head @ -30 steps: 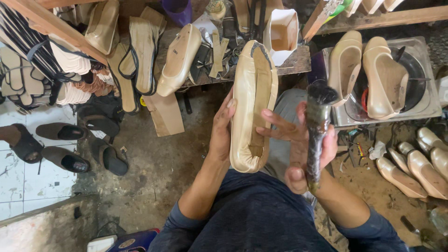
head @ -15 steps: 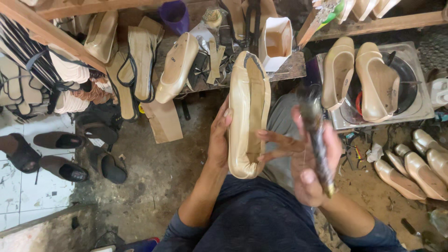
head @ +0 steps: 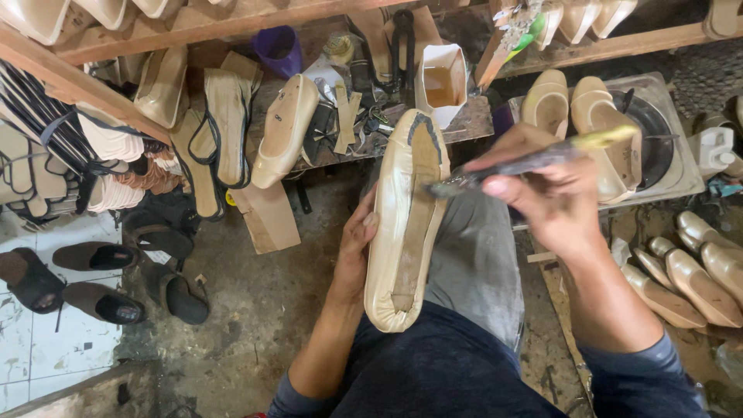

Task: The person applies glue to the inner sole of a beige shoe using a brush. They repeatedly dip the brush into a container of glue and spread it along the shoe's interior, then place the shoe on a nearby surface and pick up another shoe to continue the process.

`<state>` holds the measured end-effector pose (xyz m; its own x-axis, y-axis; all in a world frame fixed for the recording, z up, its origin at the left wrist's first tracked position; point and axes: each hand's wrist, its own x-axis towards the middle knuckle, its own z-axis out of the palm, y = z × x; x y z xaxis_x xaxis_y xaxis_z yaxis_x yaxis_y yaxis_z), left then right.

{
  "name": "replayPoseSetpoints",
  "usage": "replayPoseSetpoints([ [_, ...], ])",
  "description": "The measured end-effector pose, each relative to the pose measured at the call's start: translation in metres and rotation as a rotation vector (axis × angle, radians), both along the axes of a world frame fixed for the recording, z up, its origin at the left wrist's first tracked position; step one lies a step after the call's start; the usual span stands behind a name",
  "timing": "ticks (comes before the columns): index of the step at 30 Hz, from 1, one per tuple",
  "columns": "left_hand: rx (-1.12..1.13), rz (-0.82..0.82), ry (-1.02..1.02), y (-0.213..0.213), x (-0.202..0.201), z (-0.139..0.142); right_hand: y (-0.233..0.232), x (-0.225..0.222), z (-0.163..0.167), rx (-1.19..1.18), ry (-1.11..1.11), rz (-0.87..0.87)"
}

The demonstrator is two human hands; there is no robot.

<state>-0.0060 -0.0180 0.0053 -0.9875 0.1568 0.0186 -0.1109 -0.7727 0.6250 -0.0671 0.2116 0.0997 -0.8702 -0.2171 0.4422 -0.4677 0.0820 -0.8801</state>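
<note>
Dark sandals [head: 101, 302] lay on the tiled floor at left, beneath racks of unfinished soles. At centre, the left hand [head: 357, 248] gripped the side of a cream shoe [head: 406, 224], held sole-up over the lap, fingers wrapped around its edge. The right hand [head: 553, 201], which a moment earlier had held a brush [head: 526, 162] upright and clear, had swung it down, fingers closed on the handle, bristles now touching the sole: coating appeared to have begun.

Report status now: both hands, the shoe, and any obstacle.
Left hand grips beige shoe, sole up. Right hand holds brush, bristles on sole. Nothing in the way.
</note>
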Motion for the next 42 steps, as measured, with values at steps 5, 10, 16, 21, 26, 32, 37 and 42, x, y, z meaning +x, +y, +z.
replayPoseSetpoints([
  [5, 0.191, -0.097, -0.104, -0.003, 0.004, 0.002, 0.006, -0.031, -0.048, -0.536, -0.216, -0.123],
  [10, 0.282, -0.267, -0.099, 0.008, 0.009, 0.007, -0.009, -0.034, -0.078, -1.017, -0.621, 0.373],
  [16, 0.520, -0.254, 0.278, 0.020, 0.017, 0.021, -0.013, -0.025, -0.088, -1.804, -0.861, 0.477],
  [21, -0.215, 0.113, 0.515, 0.007, 0.020, 0.021, -0.009, -0.030, -0.081, -1.826, -0.765, 0.307],
  [26, -0.193, 0.349, 0.085, -0.004, 0.022, 0.003, -0.008, -0.037, -0.073, -1.443, -0.616, 0.403],
  [32, -0.237, 0.582, 0.042, -0.022, 0.032, -0.010, 0.006, -0.142, -0.112, -0.595, -0.514, -0.109],
  [37, -0.614, 0.724, 0.109, -0.032, 0.041, -0.008, 0.007, -0.207, -0.151, 0.141, 0.122, -0.085],
  [42, -0.645, 0.730, 0.254, -0.037, 0.036, -0.014, -0.012, -0.227, -0.157, 0.641, 0.121, -0.233],
])
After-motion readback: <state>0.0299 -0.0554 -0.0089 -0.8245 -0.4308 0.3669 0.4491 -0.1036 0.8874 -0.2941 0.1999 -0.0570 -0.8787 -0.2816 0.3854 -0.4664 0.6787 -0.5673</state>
